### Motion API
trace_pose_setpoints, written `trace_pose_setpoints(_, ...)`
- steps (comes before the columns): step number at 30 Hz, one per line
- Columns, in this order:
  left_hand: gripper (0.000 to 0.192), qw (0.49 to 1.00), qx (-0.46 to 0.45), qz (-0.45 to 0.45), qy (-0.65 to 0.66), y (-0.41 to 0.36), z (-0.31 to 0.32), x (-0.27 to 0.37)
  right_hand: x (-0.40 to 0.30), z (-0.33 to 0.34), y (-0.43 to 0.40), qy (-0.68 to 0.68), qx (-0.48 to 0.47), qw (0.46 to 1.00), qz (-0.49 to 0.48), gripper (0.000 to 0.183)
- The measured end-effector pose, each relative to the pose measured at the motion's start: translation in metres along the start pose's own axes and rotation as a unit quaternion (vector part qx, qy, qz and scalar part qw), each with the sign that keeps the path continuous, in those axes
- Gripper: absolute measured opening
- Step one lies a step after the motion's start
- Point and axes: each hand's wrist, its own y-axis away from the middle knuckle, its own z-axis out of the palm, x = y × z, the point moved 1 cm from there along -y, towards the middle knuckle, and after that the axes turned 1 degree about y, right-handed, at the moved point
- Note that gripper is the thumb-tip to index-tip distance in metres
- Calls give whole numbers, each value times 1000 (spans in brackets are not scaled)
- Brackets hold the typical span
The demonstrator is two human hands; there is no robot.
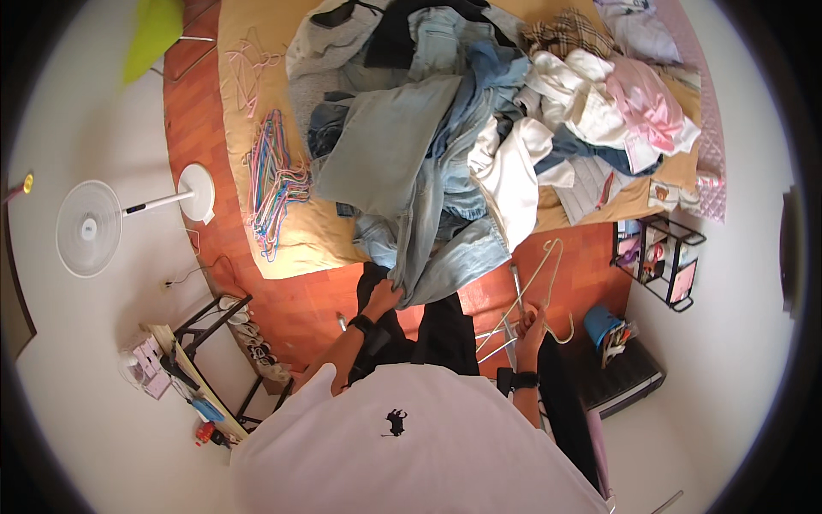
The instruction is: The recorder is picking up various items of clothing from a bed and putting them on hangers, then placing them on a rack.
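My left hand [383, 299] grips the edge of a pair of light blue denim jeans [420, 193], which hangs over the near edge of the bed from a heap of clothes. On the right, my right hand [530, 324] is closed around pale wire hangers [551, 283], over the floor in front of the bed. More jeans, a grey garment [321, 38], white clothes [514, 160] and a pink garment [645, 96] lie piled on the bed. A bundle of coloured hangers [273, 186] rests left of the heap, with pink hangers [247, 70] farther back.
A white standing fan [196, 193] is at the left wall, near a shelf frame [212, 327] and a row of shoes [253, 340]. To the right stand a black wire cart [661, 257] and a blue bin [600, 323] on a black cabinet [623, 379].
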Motion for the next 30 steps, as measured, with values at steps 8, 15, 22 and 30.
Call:
trace_pose_setpoints(8, 53, 910, 362, 57, 195, -155, -177, -12, -4, 21, 14, 19, 49, 998, 28, 39)
trace_pose_setpoints(15, 70, 854, 391, -46, 341, -280, -283, -78, 3, 61, 35, -7, 0, 1000, 1, 41)
trace_pose_setpoints(22, 21, 945, 167, 218, 175, -175, -241, 103, 10, 67, 49, -26, 63, 998, -12, 39)
trace_pose_setpoints(30, 28, 829, 114, 534, -120, -16, -98, 147, 20, 108, 34, 25, -47, 998, 39, 37)
